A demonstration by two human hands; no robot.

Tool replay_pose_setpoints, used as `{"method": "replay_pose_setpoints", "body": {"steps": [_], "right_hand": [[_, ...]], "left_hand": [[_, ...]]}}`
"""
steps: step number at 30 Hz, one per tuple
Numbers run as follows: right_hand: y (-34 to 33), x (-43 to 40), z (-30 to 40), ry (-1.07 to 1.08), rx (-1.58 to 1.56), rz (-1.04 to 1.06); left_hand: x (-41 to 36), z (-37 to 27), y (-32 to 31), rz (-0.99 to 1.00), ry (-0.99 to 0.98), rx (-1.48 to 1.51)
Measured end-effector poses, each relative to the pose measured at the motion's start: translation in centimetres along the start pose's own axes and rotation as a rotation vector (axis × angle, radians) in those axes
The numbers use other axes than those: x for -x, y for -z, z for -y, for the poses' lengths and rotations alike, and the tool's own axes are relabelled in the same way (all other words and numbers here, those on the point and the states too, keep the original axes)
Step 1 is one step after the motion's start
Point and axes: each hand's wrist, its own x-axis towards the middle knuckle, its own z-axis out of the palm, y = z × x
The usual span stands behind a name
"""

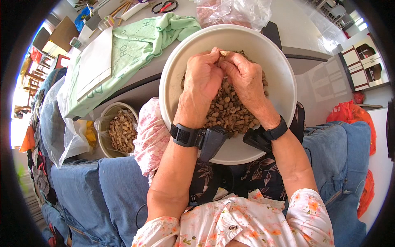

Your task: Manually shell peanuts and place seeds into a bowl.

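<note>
A large white plastic basin [279, 80] rests on my lap, holding a heap of unshelled peanuts [226, 106] with dry stem bits among them. Over its far side, my left hand [202, 74] and my right hand [245, 75] meet at the fingertips. Pinched between them is a pale, split-looking peanut shell [224, 53]; whether a kernel is inside is hidden by my fingers. Both wrists carry black straps with boxy devices. Low to the left, a lined bucket [103, 146] contains many empty peanut shells [122, 131].
Beyond the basin stands a table with a green cloth [135, 40], a white board [96, 63], black-handled scissors [165, 6] and a clear plastic bag [233, 12] of reddish contents. Denim covers the seat [123, 185] around me. Red bags [351, 115] lie at right.
</note>
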Motion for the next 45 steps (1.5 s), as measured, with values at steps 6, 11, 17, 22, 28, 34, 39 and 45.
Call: {"method": "replay_pose_setpoints", "body": {"steps": [6,11,17,22,28,34,39,45], "right_hand": [[0.2,0.0,0.5,-0.048,-0.059,0.001],[0.3,-0.1,0.4,-0.235,-0.205,0.061],[2.0,-0.6,-0.1,-0.6,-0.81,0.185],[2.1,-0.8,-1.7,-0.739,-1.412,0.212],[2.0,-0.7,-2.1,-0.7,-1.58,0.148],[1.9,-0.9,-1.7,-0.703,-1.503,-0.009],[2.2,-1.2,-1.1,-0.642,-1.578,0.033],[2.6,-1.5,-0.7,-0.652,-1.715,0.023]], "left_hand": [[0.0,-0.3,0.1,0.061,0.034,-0.044],[0.6,-0.6,-0.1,0.024,0.059,-0.147],[0.0,-0.4,0.3,-0.013,-0.028,-0.016],[-0.1,-1.1,0.2,-0.149,-0.063,0.213],[0.0,-1.7,-0.1,-0.156,-0.043,0.233],[0.2,-2.2,0.3,-0.075,-0.021,0.283],[0.5,-2.5,-0.1,-0.115,-0.004,0.275],[0.4,-3.0,0.2,-0.017,0.039,0.345]]}}
